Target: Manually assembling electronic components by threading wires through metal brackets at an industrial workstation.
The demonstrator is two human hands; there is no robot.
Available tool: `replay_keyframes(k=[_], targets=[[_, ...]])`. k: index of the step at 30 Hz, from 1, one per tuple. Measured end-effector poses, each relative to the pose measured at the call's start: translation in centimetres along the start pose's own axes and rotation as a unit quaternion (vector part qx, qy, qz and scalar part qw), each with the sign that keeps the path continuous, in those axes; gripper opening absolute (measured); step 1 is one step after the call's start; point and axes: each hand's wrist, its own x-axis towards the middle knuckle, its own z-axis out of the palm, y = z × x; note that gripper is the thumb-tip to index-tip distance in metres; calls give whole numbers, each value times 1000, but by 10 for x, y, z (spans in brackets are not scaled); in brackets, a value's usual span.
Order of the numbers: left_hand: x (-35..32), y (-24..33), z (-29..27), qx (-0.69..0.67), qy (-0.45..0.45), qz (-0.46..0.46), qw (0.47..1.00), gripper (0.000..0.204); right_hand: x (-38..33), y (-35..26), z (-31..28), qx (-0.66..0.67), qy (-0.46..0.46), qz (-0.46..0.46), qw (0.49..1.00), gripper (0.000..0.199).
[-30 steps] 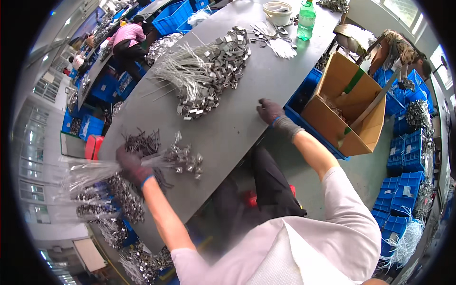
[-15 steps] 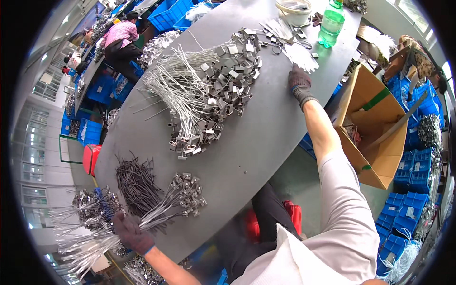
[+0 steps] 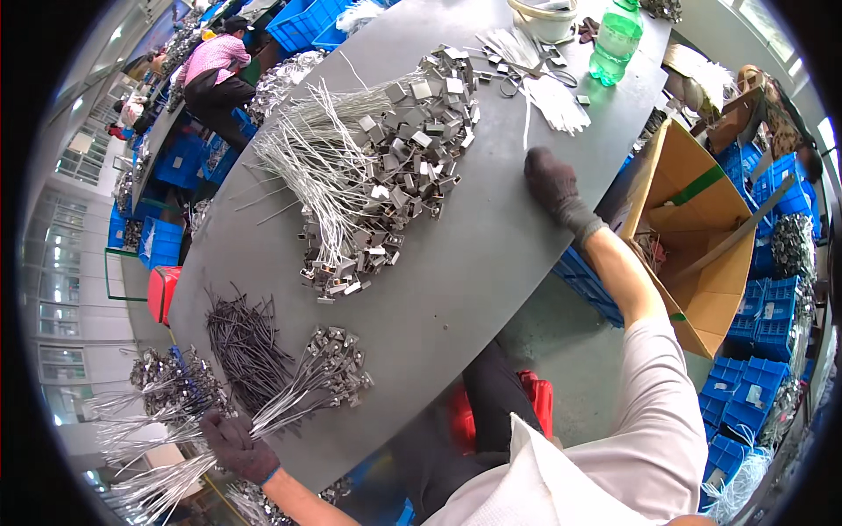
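Note:
My left hand (image 3: 239,445), in a dark glove, is closed around a bundle of silvery wires (image 3: 285,405) at the table's lower left. The bundle's small metal end pieces (image 3: 340,364) lie on the table, while its loose wire ends (image 3: 162,486) stick out past the edge. My right hand (image 3: 553,182), also gloved, pinches one thin white strip (image 3: 527,121) that rises from the fingertips. Just beyond it lies a fanned pile of white strips (image 3: 554,103) beside scissors (image 3: 511,84). Dark thin rods or tubes (image 3: 247,346) lie beside the held bundle.
A large heap of wires with square metal ends (image 3: 421,131) covers the table's far middle. A green bottle (image 3: 617,44) and white bucket (image 3: 545,21) stand at the far right. A cardboard box (image 3: 702,228) and blue crates (image 3: 745,390) flank the table. Another person (image 3: 215,74) works far left.
My right hand has drawn back from the pile of white strips, toward me, bringing one strip with it. My left hand stays on the wire bundle, shifted only slightly.

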Motion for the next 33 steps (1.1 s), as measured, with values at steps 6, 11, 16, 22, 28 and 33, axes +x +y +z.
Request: replay_keyframes(k=[6, 11, 16, 22, 28, 33], targets=[[3, 5, -16, -8, -31, -1, 999, 22, -87, -28, -21, 45, -17, -92, 995, 14], [-16, 8, 3, 70, -17, 28, 997, 14, -151, -54, -47, 51, -73, -26, 996, 19], [61, -68, -55, 249, -15, 156, 956, 24, -202, -129, -72, 173, -130, -24, 976, 20], [-16, 27, 17, 162, -152, -61, 973, 25, -228, -249, -119, 280, -155, -137, 937, 18], [-7, 30, -31, 50, -366, -12, 929, 33, -233, -433, -211, 322, -114, -370, 864, 17], [-24, 66, -55, 244, -354, 6, 903, 40, -290, -487, -273, 454, -267, -257, 810, 17]])
